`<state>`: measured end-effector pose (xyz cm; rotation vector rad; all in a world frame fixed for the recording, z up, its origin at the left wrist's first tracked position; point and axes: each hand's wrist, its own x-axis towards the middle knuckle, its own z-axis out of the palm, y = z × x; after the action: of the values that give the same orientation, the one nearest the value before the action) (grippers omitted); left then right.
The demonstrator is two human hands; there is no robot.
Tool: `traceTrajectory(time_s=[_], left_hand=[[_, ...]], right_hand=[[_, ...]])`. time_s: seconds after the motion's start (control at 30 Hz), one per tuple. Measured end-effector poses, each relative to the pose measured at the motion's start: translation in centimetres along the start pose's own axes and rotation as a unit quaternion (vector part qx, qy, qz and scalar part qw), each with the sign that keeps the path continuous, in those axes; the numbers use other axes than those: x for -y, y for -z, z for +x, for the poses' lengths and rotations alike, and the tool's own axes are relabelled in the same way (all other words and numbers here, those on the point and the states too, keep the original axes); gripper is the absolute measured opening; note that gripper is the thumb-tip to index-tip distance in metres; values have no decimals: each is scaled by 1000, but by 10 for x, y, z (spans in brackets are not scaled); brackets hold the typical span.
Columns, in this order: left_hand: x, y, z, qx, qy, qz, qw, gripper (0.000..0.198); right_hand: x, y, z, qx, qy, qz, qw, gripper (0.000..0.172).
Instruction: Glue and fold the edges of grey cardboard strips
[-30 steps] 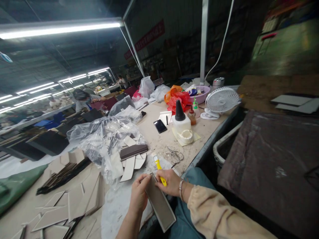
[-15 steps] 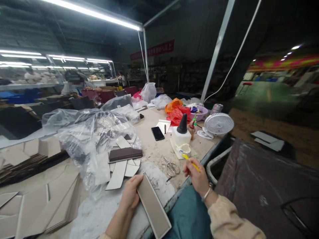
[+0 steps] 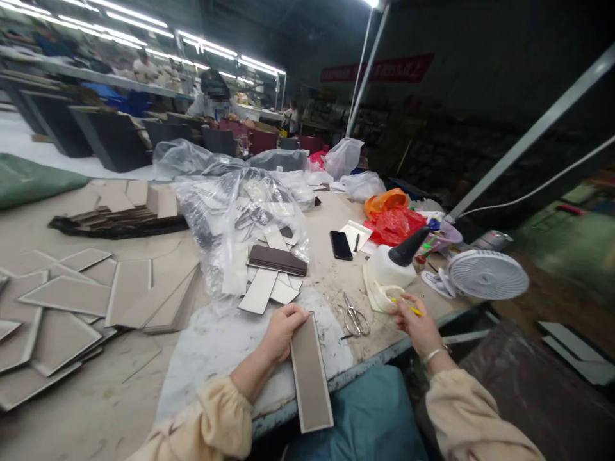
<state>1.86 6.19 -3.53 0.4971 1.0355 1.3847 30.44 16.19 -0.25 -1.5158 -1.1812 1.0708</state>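
My left hand [image 3: 283,330] pinches the upper end of a long taupe panel [image 3: 312,378] with a pale border. The panel's lower end juts past the table edge, over teal cloth [image 3: 375,410]. My right hand [image 3: 417,323] grips a thin yellow-handled brush [image 3: 413,309], its tip hidden at a small cream-coloured cup [image 3: 383,298]. Right behind the cup stands a white bottle [image 3: 391,270] with a black cone nozzle. Scissors [image 3: 356,320] lie between my hands. Beyond my left hand, a stack of dark brown strips [image 3: 277,259] rests on whitish pieces [image 3: 258,291].
Bordered taupe panels [image 3: 67,294] spread over the left of the table. Clear plastic [image 3: 225,218] covers pieces in the middle. A phone [image 3: 341,245], a red bag [image 3: 396,224] and a white fan [image 3: 487,274] stand farther back and right. Another person [image 3: 214,96] sits beyond.
The view has swung left, so things appear farther right. The panel in my left hand now hangs more upright. My right hand and the brush have come closer to the cup.
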Motion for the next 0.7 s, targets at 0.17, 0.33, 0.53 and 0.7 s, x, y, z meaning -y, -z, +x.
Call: traceTrajectory(time_s=[0.17, 0.33, 0.53, 0.7], left_hand=[[-3, 0, -4, -4, -44, -4, 999, 27], [-3, -2, -8, -13, -71, 8, 997, 28], [2, -5, -12, 3, -58, -25, 998, 30], [5, -4, -10, 33, -22, -124, 991, 36]], right_hand=[[4, 8, -24, -107, -26, -311, 944, 112], [6, -20, -101, -138, 101, -340, 925, 87], [-13, -99, -139, 246, 110, -177, 947, 46], [-33, -122, -128, 276, -5, -102, 956, 45]])
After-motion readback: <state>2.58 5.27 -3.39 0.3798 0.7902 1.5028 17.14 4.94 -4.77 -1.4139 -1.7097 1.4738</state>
